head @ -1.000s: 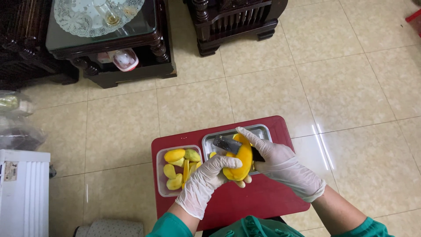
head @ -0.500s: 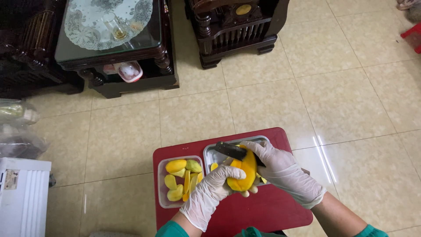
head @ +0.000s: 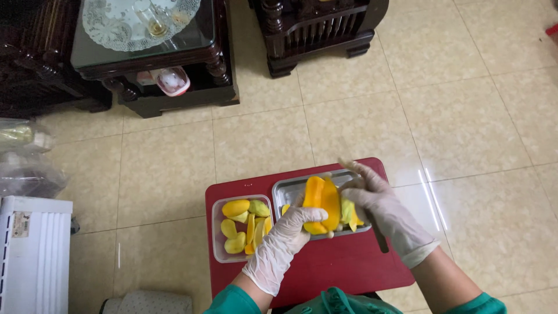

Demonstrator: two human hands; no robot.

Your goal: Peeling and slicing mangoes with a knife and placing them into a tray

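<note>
Both of my hands wear white gloves over a small red table. My left hand grips a peeled orange-yellow mango from below, holding it above a metal tray. My right hand is closed around a dark knife handle right beside the mango; the blade is hidden behind the fruit. A clear plastic container on the table's left side holds several yellow and green mango pieces. Yellow-green peel scraps lie in the tray.
Cream floor tiles surround the red table. A dark wooden glass-topped table with a lace doily stands at the back left, another dark wooden piece at the back centre. A white appliance and plastic bags sit at the left.
The mango has been turned more upright in my left hand. My right hand has shifted from across the fruit's top to its right side, with the knife handle now pointing down toward me.
</note>
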